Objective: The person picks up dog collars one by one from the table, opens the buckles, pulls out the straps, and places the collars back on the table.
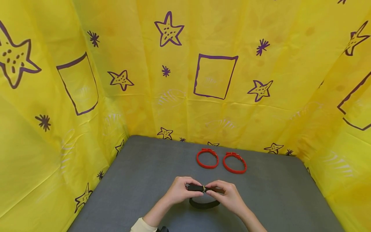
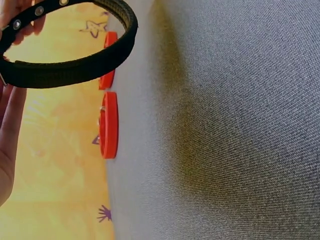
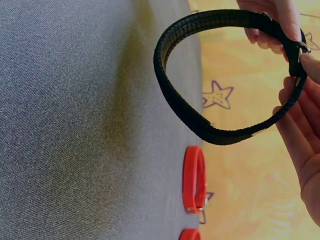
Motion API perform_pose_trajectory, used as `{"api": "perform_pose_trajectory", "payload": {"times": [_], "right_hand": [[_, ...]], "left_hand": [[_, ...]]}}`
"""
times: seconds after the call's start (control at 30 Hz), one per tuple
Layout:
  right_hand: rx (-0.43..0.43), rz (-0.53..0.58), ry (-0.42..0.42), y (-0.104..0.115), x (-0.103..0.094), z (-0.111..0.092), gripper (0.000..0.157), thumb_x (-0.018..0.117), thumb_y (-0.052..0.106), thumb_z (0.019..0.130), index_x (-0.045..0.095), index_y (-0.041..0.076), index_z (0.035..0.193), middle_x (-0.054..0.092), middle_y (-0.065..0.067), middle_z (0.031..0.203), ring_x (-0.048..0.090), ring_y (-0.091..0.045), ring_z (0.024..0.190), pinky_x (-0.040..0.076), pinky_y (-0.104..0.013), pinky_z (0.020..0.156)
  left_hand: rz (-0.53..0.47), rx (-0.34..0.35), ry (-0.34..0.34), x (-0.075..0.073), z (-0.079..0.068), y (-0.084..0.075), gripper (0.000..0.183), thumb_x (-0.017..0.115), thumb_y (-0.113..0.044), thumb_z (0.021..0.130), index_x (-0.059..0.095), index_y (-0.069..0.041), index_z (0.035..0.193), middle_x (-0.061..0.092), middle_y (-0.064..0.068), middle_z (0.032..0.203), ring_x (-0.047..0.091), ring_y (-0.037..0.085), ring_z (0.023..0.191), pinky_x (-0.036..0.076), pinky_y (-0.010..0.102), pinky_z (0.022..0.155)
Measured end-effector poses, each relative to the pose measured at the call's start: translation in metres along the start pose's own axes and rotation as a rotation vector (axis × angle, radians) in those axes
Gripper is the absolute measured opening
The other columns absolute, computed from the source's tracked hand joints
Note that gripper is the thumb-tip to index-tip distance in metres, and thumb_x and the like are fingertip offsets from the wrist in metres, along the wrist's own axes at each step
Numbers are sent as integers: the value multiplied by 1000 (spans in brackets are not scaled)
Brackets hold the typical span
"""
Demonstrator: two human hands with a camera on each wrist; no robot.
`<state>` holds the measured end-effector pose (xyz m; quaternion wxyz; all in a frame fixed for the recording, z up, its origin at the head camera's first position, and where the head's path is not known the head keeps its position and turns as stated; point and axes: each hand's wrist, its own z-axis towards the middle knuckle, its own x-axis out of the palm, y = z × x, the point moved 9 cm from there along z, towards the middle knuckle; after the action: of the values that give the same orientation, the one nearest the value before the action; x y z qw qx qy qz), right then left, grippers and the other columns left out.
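Note:
Both hands hold a black pet collar [image 1: 204,205] above the grey table, its buckle [image 1: 204,189] between them. The left hand [image 1: 182,190] pinches the strap on the buckle's left side. On the other side, the right hand [image 1: 227,196] pinches the strap close to the buckle. The collar forms a loop hanging below the fingers, seen in the right wrist view as a ring [image 3: 170,90]. Metal-rimmed holes line part of the strap in the left wrist view. Whether the strap end is fully through the buckle is hard to tell.
Two red collars, a left one [image 1: 207,167] and a right one [image 1: 235,171], lie buckled in loops beyond the hands on the grey table [image 1: 150,167]. Yellow cloth [image 1: 139,116] with purple drawings surrounds the table at the back and both sides.

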<state>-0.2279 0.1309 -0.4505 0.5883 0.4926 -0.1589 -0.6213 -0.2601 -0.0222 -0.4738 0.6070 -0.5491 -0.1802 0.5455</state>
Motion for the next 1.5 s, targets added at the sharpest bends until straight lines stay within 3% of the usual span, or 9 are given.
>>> {"api": "perform_pose_trajectory", "payload": {"times": [0.23, 0.7, 0.93, 1.03, 1.27, 1.5], "right_hand": [[7, -19, 4, 26, -4, 5, 15, 74, -4, 83, 72, 1, 97, 71, -9, 90, 70, -21, 83, 59, -33, 71], [32, -10, -18, 18, -9, 4, 15, 74, -3, 83, 72, 2, 96, 71, -8, 90, 70, -20, 82, 59, -32, 72], [45, -17, -25, 18, -12, 5, 15, 74, -4, 82, 72, 0, 96, 71, -10, 90, 70, -21, 82, 59, -31, 72], [57, -18, -15, 18, -12, 5, 15, 75, -2, 82, 72, 1, 97, 71, -10, 91, 69, -22, 83, 59, -33, 73], [64, -10, 40, 20, -6, 9, 19, 76, 2, 82, 72, 1, 101, 70, -10, 95, 69, -27, 88, 58, -42, 75], [-3, -22, 55, 28, 0, 13, 20, 76, -1, 81, 72, 0, 100, 70, -11, 94, 69, -28, 87, 58, -45, 73]], "left_hand": [[-3, 15, -10, 0, -1, -1, 20, 84, -31, 77, 77, -21, 93, 70, -10, 83, 63, 5, 76, 56, 24, 61], [-61, 20, -31, -4, -3, 0, 21, 83, -25, 78, 77, -15, 96, 71, -4, 86, 66, 7, 79, 58, 27, 64], [-75, 30, -35, -11, -4, -30, 20, 80, -4, 78, 75, 2, 96, 71, 15, 86, 68, 14, 78, 59, 33, 64], [-74, 42, -30, -12, -4, -34, 20, 80, -3, 79, 74, 4, 97, 71, 17, 87, 68, 16, 77, 59, 34, 64], [-51, 110, -45, -5, -3, -11, 19, 81, -7, 79, 75, -2, 97, 71, 9, 87, 68, 16, 78, 59, 29, 62], [-67, 154, -7, -1, -2, -8, 19, 79, -19, 83, 76, -9, 99, 71, 0, 90, 67, 8, 82, 58, 27, 64]]}}
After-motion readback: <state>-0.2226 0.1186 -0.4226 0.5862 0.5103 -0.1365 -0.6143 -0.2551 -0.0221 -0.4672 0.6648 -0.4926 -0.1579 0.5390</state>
